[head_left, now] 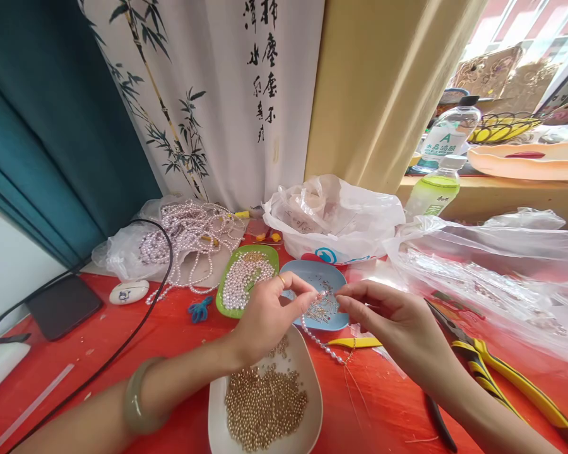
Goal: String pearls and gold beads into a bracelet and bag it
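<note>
- The left hand (265, 315) and the right hand (388, 321) met fingertip to fingertip above the red tabletop (123, 353), over the near edge of a blue dish (312, 274) of thin pins.
- The left hand's thumb and forefinger were pinched on the top of a short pearl strand (319, 340), which hung down and curved toward a yellow-handled tool (355, 342) lying flat.
- The right hand's fingertips were closed on something small at that same end; what exactly could not be told.
- A white dish (307, 391) of gold beads sat just below the left hand.
- A green dish (227, 277) of pearls lay behind the left hand, beside the blue one.
- Yellow-and-black pliers (502, 372) lay under the right forearm.
- A white plastic bag (331, 221) stood behind the dishes.
</note>
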`<action>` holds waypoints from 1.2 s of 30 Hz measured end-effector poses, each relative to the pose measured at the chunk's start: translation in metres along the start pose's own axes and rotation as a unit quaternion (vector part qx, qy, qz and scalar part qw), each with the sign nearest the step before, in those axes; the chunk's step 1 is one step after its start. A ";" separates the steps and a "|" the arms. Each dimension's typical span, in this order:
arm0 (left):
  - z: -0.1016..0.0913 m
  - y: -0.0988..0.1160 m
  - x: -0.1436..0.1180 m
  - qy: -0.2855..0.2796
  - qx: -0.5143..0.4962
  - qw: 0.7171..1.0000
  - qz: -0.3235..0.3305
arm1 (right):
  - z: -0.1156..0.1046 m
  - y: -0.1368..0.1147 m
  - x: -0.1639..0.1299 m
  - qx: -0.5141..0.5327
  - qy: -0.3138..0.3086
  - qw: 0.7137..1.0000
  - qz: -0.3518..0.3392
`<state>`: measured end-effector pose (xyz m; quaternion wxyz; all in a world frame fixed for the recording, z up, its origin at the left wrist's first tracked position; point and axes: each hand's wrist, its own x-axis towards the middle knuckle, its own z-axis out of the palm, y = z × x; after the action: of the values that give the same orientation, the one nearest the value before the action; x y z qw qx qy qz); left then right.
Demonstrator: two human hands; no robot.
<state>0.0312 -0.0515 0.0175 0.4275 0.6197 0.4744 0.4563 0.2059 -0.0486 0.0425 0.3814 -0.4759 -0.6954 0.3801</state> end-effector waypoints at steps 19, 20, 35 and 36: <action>0.004 0.001 -0.003 -0.006 0.054 0.997 0.053 | 0.001 -0.006 -0.004 -0.108 0.010 0.988 -0.113; 0.005 0.001 -0.004 -0.007 0.051 0.997 0.054 | 0.001 -0.007 -0.004 -0.110 0.013 0.987 -0.115; 0.004 0.001 -0.002 -0.039 0.079 0.993 0.084 | -0.008 -0.009 -0.002 -0.058 0.054 0.995 -0.060; 0.004 0.002 -0.002 -0.046 0.074 0.993 0.082 | -0.008 -0.010 -0.002 -0.033 0.049 0.998 -0.037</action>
<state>0.0350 -0.0543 0.0182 0.3629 0.7065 0.4345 0.4247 0.2101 -0.0515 0.0549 0.4127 -0.4801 -0.7053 0.3190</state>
